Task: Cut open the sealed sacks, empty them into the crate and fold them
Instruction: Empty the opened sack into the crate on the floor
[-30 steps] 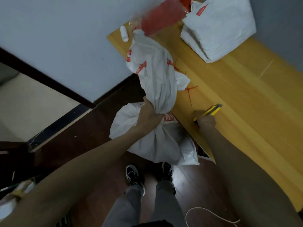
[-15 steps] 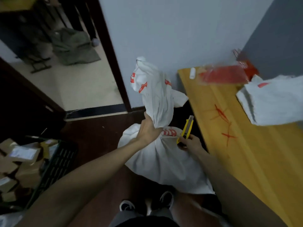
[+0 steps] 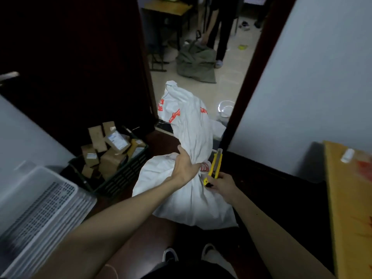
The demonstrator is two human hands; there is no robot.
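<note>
Head view: camera swung left since half second ago; yellow table (image 3: 350, 208) now cut off at right edge, dark crate (image 3: 124, 175) nearer centre. Dark floor (image 3: 153, 234), doorway (image 3: 225, 85) ahead. We log sack (image 3: 191, 127) standing on floor, left hand (image 3: 186, 168) gripping its neck, right hand (image 3: 221, 183) holding yellow knife (image 3: 215, 166) beside it. Red print on sack unreadable.

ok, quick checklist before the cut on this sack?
1. Grip: left hand grips the sack at its neck: ok.
2. Tool: right hand holds the yellow utility knife: ok.
3. Blade extended: cannot tell, the tip is blurred.
4. Knife clear of left hand: not ok, it stands right beside it.
5. Target: black crate sits on the floor left of the sack: ok.
6. Room in crate: probably not ok, cardboard boxes pile above its rim.
</note>
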